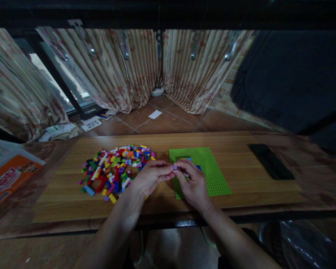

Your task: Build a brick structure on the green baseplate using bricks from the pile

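My left hand (152,175) and my right hand (192,181) meet above the left edge of a green baseplate (212,168) on the wooden table. Both pinch a small purple brick (175,167) between their fingertips. A few blue bricks (198,167) sit on the baseplate just behind my right hand, partly hidden by it. A heap of loose bricks in many colours (114,168) lies on the table to the left of my left hand.
A black phone (271,161) lies at the table's right end. An orange and white box (8,177) rests at the far left. Behind the table are a tiled floor, patterned curtains (145,67) and scattered papers (91,124).
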Demonstrator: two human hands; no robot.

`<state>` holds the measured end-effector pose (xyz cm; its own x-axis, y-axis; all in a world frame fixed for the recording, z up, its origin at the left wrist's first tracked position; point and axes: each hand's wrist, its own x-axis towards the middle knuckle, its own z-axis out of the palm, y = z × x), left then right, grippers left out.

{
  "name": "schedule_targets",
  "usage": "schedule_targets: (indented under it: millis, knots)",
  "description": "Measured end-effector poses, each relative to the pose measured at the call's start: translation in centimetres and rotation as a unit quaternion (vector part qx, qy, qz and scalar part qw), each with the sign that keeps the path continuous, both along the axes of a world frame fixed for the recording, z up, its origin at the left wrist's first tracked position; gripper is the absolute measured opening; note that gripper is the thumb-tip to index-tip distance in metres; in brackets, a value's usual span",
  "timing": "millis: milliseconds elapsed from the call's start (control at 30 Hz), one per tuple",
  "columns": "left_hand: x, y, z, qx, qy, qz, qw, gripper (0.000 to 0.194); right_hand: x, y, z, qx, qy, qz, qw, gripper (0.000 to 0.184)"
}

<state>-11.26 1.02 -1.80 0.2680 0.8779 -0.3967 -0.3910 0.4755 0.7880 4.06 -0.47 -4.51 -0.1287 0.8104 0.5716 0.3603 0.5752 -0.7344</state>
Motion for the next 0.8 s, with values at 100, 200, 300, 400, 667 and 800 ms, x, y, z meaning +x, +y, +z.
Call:
schedule_targets:
  millis: [100, 200, 300, 400, 667, 800]
  knots:
    - [0.3, -0.1, -0.1, 0.005, 0.004, 0.012, 1.0, 0.032, 0.0, -0.2, -0.1, 0.031, -0.019, -0.009, 0.999, 0.02]
    - [0.1, -0.2, 0.0, 0.006, 0.007, 0.002, 1.0, 0.032, 0.3, 0.0, 0.0, -0.018, 0.016, 0.001, 1.0, 0.016]
    - [-0.4, -0.1, 0.2, 0.006, 0.009, -0.008, 1.0, 0.032, 0.7, 0.4, 0.2, -0.119, 0.092, 0.026, 0.988, 0.012]
    - [-0.6, 0.1, 0.3, 0.01, 0.009, 0.009, 1.0, 0.03, 0.7, 0.7, 0.3, -0.182, 0.157, 0.065, 0.969, 0.013]
    - [-3.0, 1.2, -0.3, 0.069, 0.277, 0.027, 0.958, 0.02, 1.5, 0.6, 1.1, -0.288, 0.339, 0.133, 0.886, 0.023]
    - [-5.1, 1.6, -0.7, 0.147, 0.498, -0.023, 0.855, 0.014, 3.2, 1.0, 1.1, -0.307, 0.314, 0.128, 0.889, 0.019]
